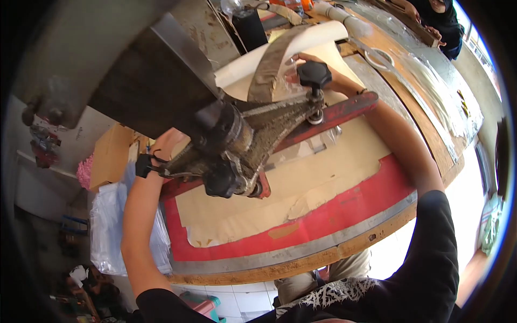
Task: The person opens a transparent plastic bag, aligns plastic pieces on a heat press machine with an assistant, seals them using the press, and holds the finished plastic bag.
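A machine head with a dark metal arm, black star knobs and a long red bar [334, 114] hangs over the work surface and hides much of both hands. My right hand [326, 79] reaches behind one black knob [314, 74], its fingers curled at a piece of clear plastic [285, 89]. To the left, my left hand [170, 142] is beside the machine's other end; its fingers are mostly hidden. Beneath the bar lies a tan sheet [253, 207] on a red mat [328, 207]. More clear plastic [315, 144] shows under the bar.
A stack of clear plastic bags [107, 229] hangs at the table's left, near a cardboard box [109, 153]. Behind the machine lie a white roll [323, 33] and a tape roll [379, 58]. Another person's hands [431, 29] are at the far right.
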`<state>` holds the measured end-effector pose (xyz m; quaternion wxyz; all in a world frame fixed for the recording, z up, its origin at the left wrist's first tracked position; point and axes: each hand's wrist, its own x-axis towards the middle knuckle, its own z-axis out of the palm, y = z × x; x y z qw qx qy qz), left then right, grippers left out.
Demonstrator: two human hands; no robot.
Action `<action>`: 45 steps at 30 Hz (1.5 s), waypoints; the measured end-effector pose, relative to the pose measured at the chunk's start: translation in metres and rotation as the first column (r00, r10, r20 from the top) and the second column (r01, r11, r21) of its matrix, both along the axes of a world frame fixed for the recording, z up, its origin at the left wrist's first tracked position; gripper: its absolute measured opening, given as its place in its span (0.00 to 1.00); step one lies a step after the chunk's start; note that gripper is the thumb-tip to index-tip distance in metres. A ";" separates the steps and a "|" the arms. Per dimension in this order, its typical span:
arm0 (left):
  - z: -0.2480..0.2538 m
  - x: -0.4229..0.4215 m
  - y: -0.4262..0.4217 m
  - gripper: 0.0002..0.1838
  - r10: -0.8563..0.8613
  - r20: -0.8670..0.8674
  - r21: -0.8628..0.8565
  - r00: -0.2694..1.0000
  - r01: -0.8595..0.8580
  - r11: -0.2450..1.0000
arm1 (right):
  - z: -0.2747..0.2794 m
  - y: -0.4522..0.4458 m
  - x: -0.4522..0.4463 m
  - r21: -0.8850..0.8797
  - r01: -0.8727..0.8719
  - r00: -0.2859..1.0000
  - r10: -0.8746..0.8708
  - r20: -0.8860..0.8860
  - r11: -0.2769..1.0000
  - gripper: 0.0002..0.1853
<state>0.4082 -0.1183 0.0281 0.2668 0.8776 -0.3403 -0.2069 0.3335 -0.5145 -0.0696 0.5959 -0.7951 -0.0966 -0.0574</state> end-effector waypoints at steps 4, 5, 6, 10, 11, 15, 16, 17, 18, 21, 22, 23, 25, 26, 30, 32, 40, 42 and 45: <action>-0.002 0.000 0.005 0.30 0.004 0.029 -0.013 1.000 -0.003 1.000 | 0.005 0.006 0.000 -0.088 -0.009 1.000 0.009 0.001 0.996 0.19; -0.003 0.000 0.006 0.30 0.005 0.034 -0.014 0.999 -0.005 1.000 | 0.007 0.009 -0.001 -0.068 -0.015 1.000 0.016 0.007 0.998 0.19; -0.006 -0.001 0.006 0.30 0.006 0.038 -0.020 0.999 -0.005 1.000 | 0.006 0.007 -0.001 -0.050 -0.021 1.000 0.021 0.015 0.999 0.19; -0.003 0.005 0.007 0.29 0.006 0.048 -0.030 0.999 -0.004 1.000 | -0.001 0.001 0.003 0.020 -0.208 0.957 0.199 0.211 0.978 0.13; -0.002 0.004 0.008 0.29 0.009 0.058 -0.036 0.998 -0.007 0.999 | 0.003 0.003 0.000 0.038 -0.213 0.967 0.205 0.148 0.976 0.14; 0.001 0.005 0.010 0.28 0.011 0.081 -0.041 0.997 -0.008 0.999 | 0.008 0.002 -0.001 -0.086 -0.243 0.960 0.252 0.118 0.966 0.19; 0.001 0.004 0.011 0.28 0.014 0.084 -0.042 0.996 -0.011 0.999 | 0.006 0.002 0.001 -0.163 -0.251 0.947 0.277 0.164 0.954 0.19; 0.002 0.005 0.012 0.28 0.016 0.085 -0.040 0.996 -0.013 0.999 | 0.004 0.002 0.001 -0.206 -0.198 0.960 0.232 0.154 0.958 0.18; 0.002 0.005 0.014 0.28 0.018 0.092 -0.039 0.996 -0.014 0.999 | 0.006 0.005 -0.002 -0.249 -0.145 0.972 0.185 0.146 0.958 0.18; 0.004 0.004 0.016 0.27 0.025 0.108 -0.040 0.994 -0.021 0.999 | 0.013 0.008 -0.010 -0.259 -0.155 0.955 0.212 0.208 0.953 0.15; 0.004 0.004 0.017 0.27 0.026 0.115 -0.041 0.993 -0.021 0.999 | 0.015 0.009 -0.012 -0.269 -0.154 0.953 0.215 0.216 0.951 0.14; 0.005 0.002 0.019 0.27 0.030 0.120 -0.042 0.992 -0.025 0.999 | 0.016 0.009 -0.014 -0.280 -0.153 0.950 0.219 0.223 0.948 0.14; 0.006 0.003 0.020 0.27 0.028 0.130 -0.039 0.991 -0.023 0.999 | 0.019 0.010 -0.016 -0.290 -0.138 0.961 0.198 0.191 0.947 0.13; 0.006 0.004 0.019 0.27 0.026 0.132 -0.040 0.991 -0.021 0.999 | 0.018 0.011 -0.014 -0.262 -0.157 0.962 0.208 0.179 0.952 0.12; 0.005 0.006 0.014 0.26 0.010 0.171 -0.043 0.985 -0.002 0.999 | 0.014 0.006 -0.008 -0.153 -0.148 0.986 0.158 0.053 0.977 0.23; 0.003 0.008 0.007 0.26 -0.009 0.208 -0.042 0.978 0.018 0.999 | 0.004 0.008 0.000 -0.172 -0.063 0.993 0.079 0.086 0.983 0.27; -0.001 0.023 -0.018 0.25 -0.054 0.320 -0.042 0.946 0.071 0.997 | -0.006 0.009 0.014 -0.429 0.022 0.896 0.172 0.409 0.903 0.06; -0.002 0.023 -0.018 0.25 -0.053 0.327 -0.036 0.944 0.068 0.997 | -0.007 0.003 0.016 -0.472 -0.028 0.859 0.263 0.440 0.881 0.05; -0.004 0.023 -0.017 0.24 -0.048 0.335 -0.035 0.941 0.063 0.997 | 0.003 0.003 0.007 -0.438 -0.155 0.882 0.323 0.342 0.886 0.10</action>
